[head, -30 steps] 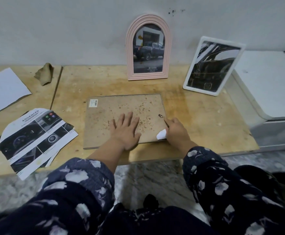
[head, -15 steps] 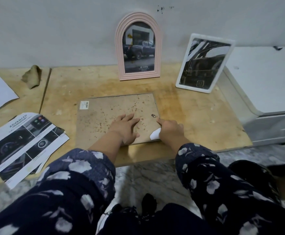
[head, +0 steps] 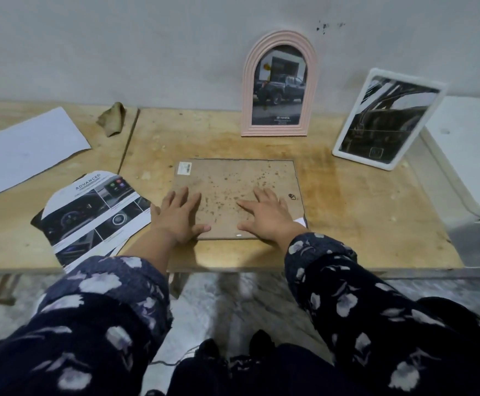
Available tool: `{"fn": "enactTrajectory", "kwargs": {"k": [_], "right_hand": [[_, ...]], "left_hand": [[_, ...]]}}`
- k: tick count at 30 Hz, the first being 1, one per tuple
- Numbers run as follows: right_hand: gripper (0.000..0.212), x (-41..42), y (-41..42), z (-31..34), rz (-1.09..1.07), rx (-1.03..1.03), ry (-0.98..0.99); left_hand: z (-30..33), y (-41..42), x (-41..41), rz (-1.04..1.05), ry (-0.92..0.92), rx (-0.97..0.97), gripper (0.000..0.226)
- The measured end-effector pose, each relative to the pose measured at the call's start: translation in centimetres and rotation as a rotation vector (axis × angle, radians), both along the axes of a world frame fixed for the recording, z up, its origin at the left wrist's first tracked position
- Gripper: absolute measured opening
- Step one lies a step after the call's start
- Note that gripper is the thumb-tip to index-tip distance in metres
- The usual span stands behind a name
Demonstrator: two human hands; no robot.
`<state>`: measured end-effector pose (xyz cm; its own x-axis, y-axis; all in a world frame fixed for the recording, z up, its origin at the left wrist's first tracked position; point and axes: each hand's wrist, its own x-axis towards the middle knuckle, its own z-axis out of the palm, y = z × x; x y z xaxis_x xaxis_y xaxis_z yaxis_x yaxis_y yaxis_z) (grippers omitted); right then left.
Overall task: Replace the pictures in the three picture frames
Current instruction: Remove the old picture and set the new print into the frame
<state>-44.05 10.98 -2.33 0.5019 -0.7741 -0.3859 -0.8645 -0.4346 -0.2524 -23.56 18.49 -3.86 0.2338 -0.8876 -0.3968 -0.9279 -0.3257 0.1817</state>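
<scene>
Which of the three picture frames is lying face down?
The rectangular frame with the brown speckled backing board, flat under both hands. The pink arched frame and white rectangular frame stand upright, pictures showing.

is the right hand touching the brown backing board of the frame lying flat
Touching. The head view shows the right hand lying flat, fingers spread, on the brown backing board near its right edge, with no gap visible. The left hand rests on it too.

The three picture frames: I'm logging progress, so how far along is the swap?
Looks done: the pink arched frame and the white frame stand against the wall with car pictures in them. In hand: the third frame lies face down, left hand and right hand pressing flat on its backing. Left: closing it and standing it up; whether its picture is swapped is hidden.
</scene>
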Motion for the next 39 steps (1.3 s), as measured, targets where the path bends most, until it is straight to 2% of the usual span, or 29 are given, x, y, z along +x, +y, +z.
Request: {"fn": "enactTrajectory", "kwargs": {"k": [5, 11, 19, 27, 31, 39], "right_hand": [[0.079, 1.7, 0.2, -0.9, -0.005, 0.084, 0.030], [0.079, 1.9, 0.0, -1.6, 0.041, 0.016, 0.104], [0.077, 1.9, -0.1, -2.1, 0.021, -0.010, 0.089], [0.087, -1.1, -2.9, -0.8, 0.146, 0.081, 0.106], [0.088, -2.2, -3.5, -0.6, 0.111, 0.111, 0.186], [0.087, -2.1, -2.1, -0.2, 0.042, 0.117, 0.138]], "left_hand": [[-0.3, 0.4, 0.3, 0.003, 0.005, 0.002, 0.088], [-0.4, -0.1, 0.0, 0.020, -0.003, -0.019, 0.091], [0.0, -0.7, -0.4, 0.040, 0.022, -0.007, 0.093], [0.8, -0.8, -0.9, 0.050, 0.017, 0.040, 0.092], [1.3, -1.4, -1.5, 0.045, -0.016, 0.090, 0.093], [1.2, -1.2, -1.3, 0.046, -0.006, 0.076, 0.095]]}}
